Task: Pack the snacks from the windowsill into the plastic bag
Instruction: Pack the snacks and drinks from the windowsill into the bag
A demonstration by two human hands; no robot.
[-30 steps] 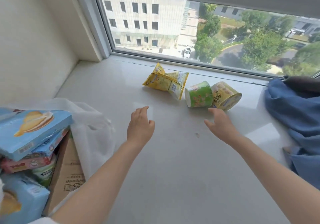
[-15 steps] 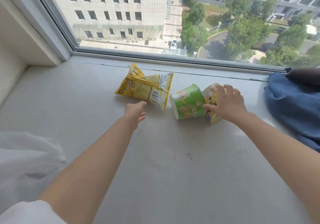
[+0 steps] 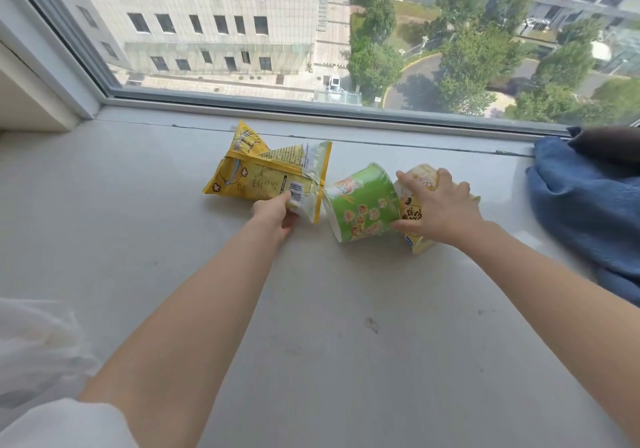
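I saw three snacks lying near the window on the pale grey stone windowsill (image 3: 156, 239). Farthest left lay a crinkled yellow plastic snack bag (image 3: 266, 173) with a barcode on its near corner. Just right of it, a green paper snack cup (image 3: 363, 201) lay on its side, its pale rim facing me and to the left. Touching the green cup on its right was a yellow paper snack cup (image 3: 415, 219), also tipped over.

My left hand (image 3: 275, 217) had reached the near right corner of the yellow bag. Its fingers were on the clear sealed edge beside the barcode and looked to be pinching it, with the bag resting on the sill. My right hand (image 3: 438, 208) was spread over the top of the yellow cup, the fingers curled around its far side and the thumb down by the seam where the two cups met, so it was grasping that cup.

The white translucent plastic bag (image 3: 38, 347) sat crumpled at the lower left edge of my view, well apart from the snacks. A white sleeve (image 3: 65, 423) showed at the bottom left corner. On the right end of the sill lay a rumpled blue cloth (image 3: 581, 212), with something dark on top of it near the window frame.
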